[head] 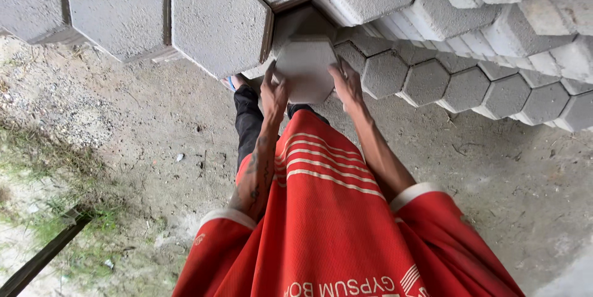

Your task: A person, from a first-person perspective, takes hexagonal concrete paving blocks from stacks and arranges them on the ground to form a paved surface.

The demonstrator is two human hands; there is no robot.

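1. Where the person stands facing the stacked pavers, both bare hands grip one pale hexagonal paver block at the middle of the view, held on edge with its flat face toward the camera.
2. The left hand presses against the block's lower left edge; its fingers are spread and clamped on the side of the block, thumb up along the edge.
3. The right hand presses against the block's lower right edge; its fingers are likewise clamped on the block, curled around its side.
4. The held block sits in front of a dark gap in the stack, just below the larger blocks above it. Whether it touches the neighbouring blocks cannot be told.
5. A row of large grey hexagonal blocks runs to the left of the gap, standing on edge.
6. A lower row of smaller-looking hexagonal blocks extends to the right, standing on edge side by side, with further blocks piled above them.
7. The person wears a red jersey with white stripes and dark trousers; the left forearm bears tattoos.
8. The ground is bare packed dirt, with sparse grass at the near left.
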